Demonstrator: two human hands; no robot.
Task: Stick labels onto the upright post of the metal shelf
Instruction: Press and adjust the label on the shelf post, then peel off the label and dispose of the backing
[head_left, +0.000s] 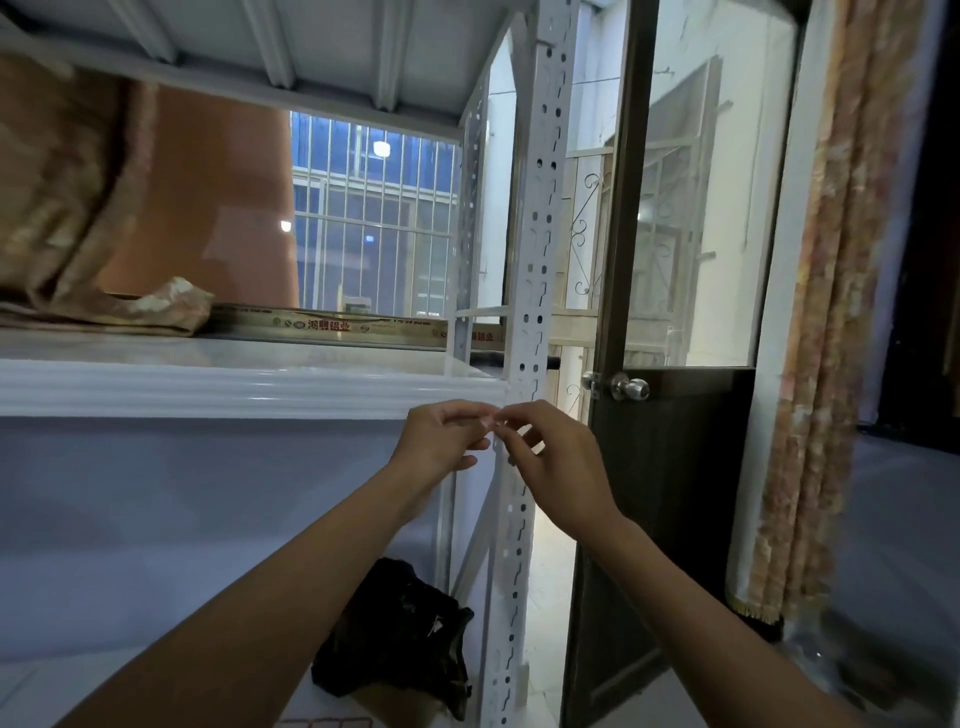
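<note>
The white perforated upright post (537, 249) of the metal shelf runs top to bottom through the middle of the view. Both my hands meet in front of it, just below the white shelf edge (249, 387). My left hand (441, 439) and my right hand (556, 462) have their fingertips together, pinching a small pale label (492, 422) between them. The label is tiny and mostly hidden by the fingers. Whether it touches the post I cannot tell.
A brown fabric bundle (78, 208) and long gold boxes (332, 327) lie on the shelf. A black bag (400, 629) sits on the lower shelf. To the right stand a dark door with a knob (628, 387) and a patterned curtain (841, 312).
</note>
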